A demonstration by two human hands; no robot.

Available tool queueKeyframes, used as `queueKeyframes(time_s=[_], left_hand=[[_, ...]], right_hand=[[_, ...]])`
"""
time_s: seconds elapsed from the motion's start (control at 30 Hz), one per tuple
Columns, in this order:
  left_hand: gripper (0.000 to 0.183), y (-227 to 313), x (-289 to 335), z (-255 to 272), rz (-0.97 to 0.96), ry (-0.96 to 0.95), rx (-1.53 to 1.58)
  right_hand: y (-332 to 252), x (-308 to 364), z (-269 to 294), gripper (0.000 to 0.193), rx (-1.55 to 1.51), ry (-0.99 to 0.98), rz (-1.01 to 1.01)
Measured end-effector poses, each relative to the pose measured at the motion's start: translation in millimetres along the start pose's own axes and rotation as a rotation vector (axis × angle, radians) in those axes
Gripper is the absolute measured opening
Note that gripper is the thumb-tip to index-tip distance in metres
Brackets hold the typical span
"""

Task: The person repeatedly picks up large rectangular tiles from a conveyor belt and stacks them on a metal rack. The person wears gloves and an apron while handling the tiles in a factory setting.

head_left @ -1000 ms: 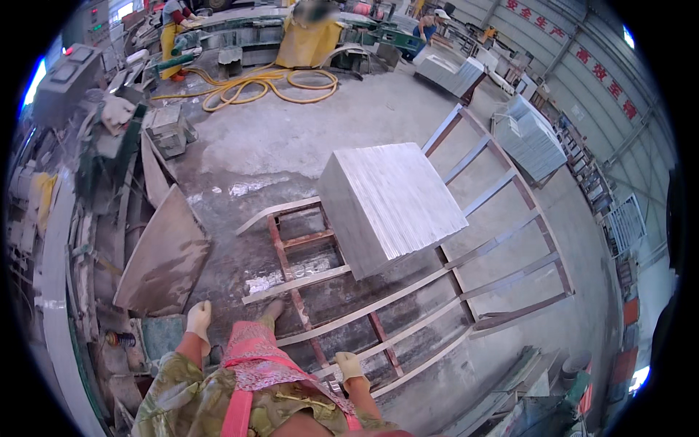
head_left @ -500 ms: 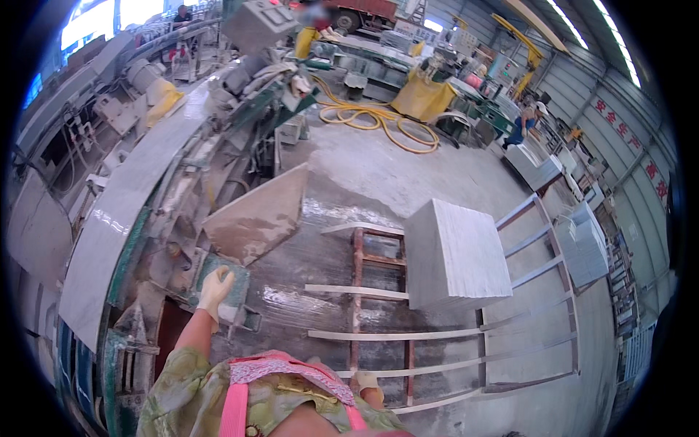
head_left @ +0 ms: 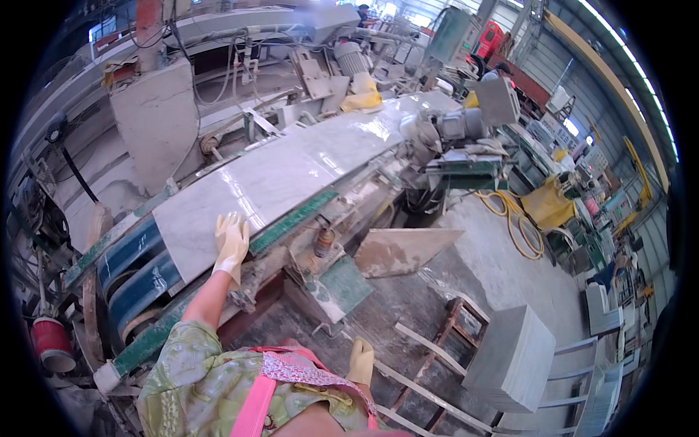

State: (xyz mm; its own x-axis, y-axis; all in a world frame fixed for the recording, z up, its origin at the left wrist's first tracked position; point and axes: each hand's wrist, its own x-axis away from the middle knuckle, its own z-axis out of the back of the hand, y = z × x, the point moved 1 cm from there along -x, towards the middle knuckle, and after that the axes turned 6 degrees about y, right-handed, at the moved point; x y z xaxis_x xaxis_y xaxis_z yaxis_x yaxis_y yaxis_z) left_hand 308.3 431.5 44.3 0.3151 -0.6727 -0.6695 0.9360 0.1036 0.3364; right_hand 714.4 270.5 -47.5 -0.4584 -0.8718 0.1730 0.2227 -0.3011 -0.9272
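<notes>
A pale grey-veined stone slab [head_left: 255, 182] lies on the long conveyor bed at the left. My left hand [head_left: 231, 244], in a cream rubber glove, rests with its fingers spread on the near edge of this slab. Blue conveyor belts [head_left: 142, 258] show past the slab's near end. My right hand [head_left: 361, 360], gloved the same way, hangs low beside my body, loosely stretched, with nothing visible in it. It is nearest to the wooden strips [head_left: 429, 393] of a low rack on the floor.
On the rack stands a stack of stone slabs [head_left: 510, 357]. A brownish slab [head_left: 404, 251] leans by the machine, near a green box [head_left: 338, 291]. Yellow hose [head_left: 517, 222] lies coiled on the floor. A red bucket-like object [head_left: 52, 342] is at far left.
My view has swung left toward the conveyor. My left hand, earlier above the green box, now lies flat on the pale slab. My right hand shows more fully.
</notes>
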Motion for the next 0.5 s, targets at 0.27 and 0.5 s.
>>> queueKeyframes(time_s=[0.27, 0.5], left_hand=[[0.056, -59, 24, 3, 0.012, -0.154, -0.256], [0.077, -55, 18, 11, 0.071, -0.333, -0.218]], right_hand=[[17, 3, 8, 0.028, -0.062, 0.108, -0.081], [78, -2, 17, 0.029, -0.078, 0.271, -0.110]])
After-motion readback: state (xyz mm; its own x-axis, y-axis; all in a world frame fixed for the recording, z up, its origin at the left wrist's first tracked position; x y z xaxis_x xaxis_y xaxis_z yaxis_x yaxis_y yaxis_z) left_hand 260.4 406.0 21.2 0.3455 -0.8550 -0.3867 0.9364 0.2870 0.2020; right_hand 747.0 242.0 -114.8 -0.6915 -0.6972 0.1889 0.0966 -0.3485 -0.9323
